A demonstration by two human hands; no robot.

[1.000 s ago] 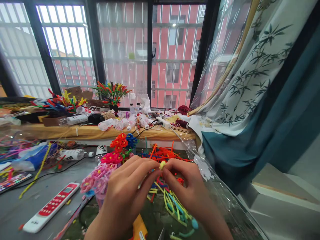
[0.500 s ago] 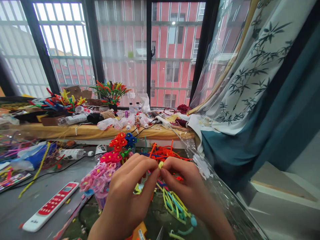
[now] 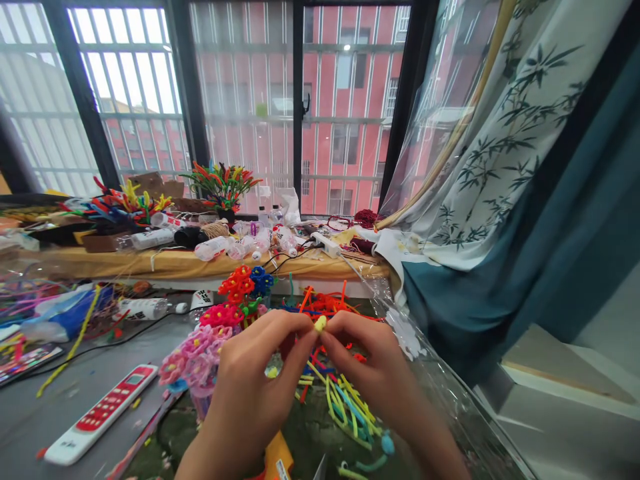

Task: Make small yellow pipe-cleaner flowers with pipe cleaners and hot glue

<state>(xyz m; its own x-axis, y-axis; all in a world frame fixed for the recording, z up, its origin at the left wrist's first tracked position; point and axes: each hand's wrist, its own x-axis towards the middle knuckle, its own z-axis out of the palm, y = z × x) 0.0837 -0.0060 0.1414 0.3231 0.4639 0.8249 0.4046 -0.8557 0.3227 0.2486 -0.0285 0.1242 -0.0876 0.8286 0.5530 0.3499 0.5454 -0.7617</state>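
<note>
Between my fingertips is a small yellow piece of fuzzy pipe cleaner (image 3: 321, 324), mostly covered by the fingers. My left hand (image 3: 265, 380) pinches it from the left, thumb against index finger. From the other side my right hand (image 3: 377, 370) pinches it too, and the fingertips of both hands nearly meet. Below them on the table lie yellow-green and blue pipe cleaner strips (image 3: 350, 410). Behind my left hand stand pink pipe cleaner flowers (image 3: 200, 353), with red flowers (image 3: 237, 283) and blue flowers (image 3: 261, 280) farther back.
A white remote control (image 3: 103, 413) lies at left near a plastic bottle (image 3: 150, 307). Orange strips (image 3: 330, 303) are heaped behind my hands. Scissor blades (image 3: 321, 467) point up at the bottom edge. Bottles and a power strip (image 3: 326, 245) crowd the window ledge (image 3: 165, 263).
Both hands stay pinched on the yellow piece. My fingers have shifted slightly, and the piece sits a little higher and shows more between the fingertips.
</note>
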